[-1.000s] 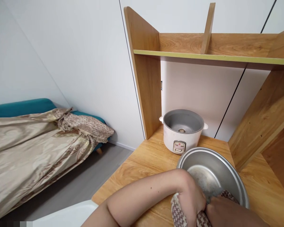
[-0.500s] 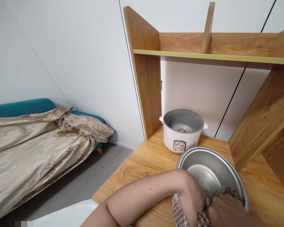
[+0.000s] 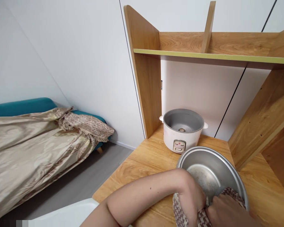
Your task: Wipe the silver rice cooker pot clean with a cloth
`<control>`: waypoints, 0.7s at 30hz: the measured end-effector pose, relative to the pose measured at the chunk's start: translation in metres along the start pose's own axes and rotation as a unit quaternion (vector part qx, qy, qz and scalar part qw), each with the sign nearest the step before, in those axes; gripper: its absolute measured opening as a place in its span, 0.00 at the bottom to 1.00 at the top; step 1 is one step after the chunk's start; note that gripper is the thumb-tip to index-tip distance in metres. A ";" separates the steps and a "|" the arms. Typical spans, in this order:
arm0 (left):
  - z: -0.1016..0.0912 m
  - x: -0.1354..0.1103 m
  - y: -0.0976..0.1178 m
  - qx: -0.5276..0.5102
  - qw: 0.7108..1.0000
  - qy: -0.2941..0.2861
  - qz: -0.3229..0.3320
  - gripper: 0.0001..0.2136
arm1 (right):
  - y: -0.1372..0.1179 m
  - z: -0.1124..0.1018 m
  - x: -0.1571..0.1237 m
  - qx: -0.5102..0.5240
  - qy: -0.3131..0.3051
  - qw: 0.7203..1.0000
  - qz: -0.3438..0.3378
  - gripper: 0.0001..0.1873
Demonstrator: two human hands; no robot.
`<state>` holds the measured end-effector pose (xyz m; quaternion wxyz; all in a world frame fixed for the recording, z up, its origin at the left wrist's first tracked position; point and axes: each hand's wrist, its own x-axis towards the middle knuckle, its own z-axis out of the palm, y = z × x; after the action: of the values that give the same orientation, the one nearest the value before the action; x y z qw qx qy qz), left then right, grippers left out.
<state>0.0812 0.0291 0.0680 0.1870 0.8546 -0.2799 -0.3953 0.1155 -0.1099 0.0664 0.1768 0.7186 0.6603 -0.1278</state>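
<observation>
left hand (image 3: 191,198): curled round the near rim of the metal pot (image 3: 213,173), gripping the checked cloth (image 3: 180,211) against it
right hand (image 3: 227,212): bunched on that cloth inside the pot
pot: near edge of the wooden desk (image 3: 142,167)
rice cooker (image 3: 182,130): just behind, lid off, by the back wall

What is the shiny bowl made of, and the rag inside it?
The bowl looks like metal, likely aluminium or steel: dull silver, with soft reflections and a rolled rim. The rag looks like woven cloth: it folds softly and carries a brown-and-cream check pattern.
</observation>
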 end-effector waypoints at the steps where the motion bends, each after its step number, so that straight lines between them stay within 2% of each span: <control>1: -0.002 -0.001 0.002 0.005 1.000 -0.009 -0.004 0.10 | 0.000 0.001 0.000 -0.014 -0.002 1.000 0.005 0.15; 3: -0.005 -0.004 0.007 0.006 0.999 -0.027 -0.024 0.10 | 0.004 0.004 0.001 -0.006 -0.003 1.000 -0.007 0.15; 7: -0.007 -0.008 0.013 0.008 0.996 -0.046 -0.072 0.12 | 0.013 0.006 0.003 0.134 0.022 0.986 -0.096 0.13; 9: -0.007 -0.008 0.013 0.007 0.996 -0.045 -0.075 0.12 | 0.014 0.004 0.003 0.166 0.024 0.980 -0.103 0.12; 13: -0.006 -0.007 0.012 0.000 0.998 -0.031 -0.060 0.11 | 0.006 0.000 0.001 0.093 0.022 0.994 -0.046 0.18; 17: -0.006 -0.005 0.010 0.001 0.999 -0.036 -0.039 0.10 | 0.001 0.003 0.001 0.017 0.011 1.000 0.009 0.19; 19: -0.006 -0.005 0.009 0.006 0.998 -0.043 -0.044 0.11 | 0.004 0.003 0.002 0.026 0.004 1.000 -0.004 0.18; 21: -0.007 -0.005 0.010 0.011 0.997 -0.047 -0.059 0.12 | 0.009 0.002 0.003 0.075 0.007 0.996 -0.046 0.17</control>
<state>0.0804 0.0255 0.0805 0.1408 0.8522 -0.2414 -0.4423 0.1249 -0.1087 0.0640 0.1120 0.6996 0.6823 -0.1801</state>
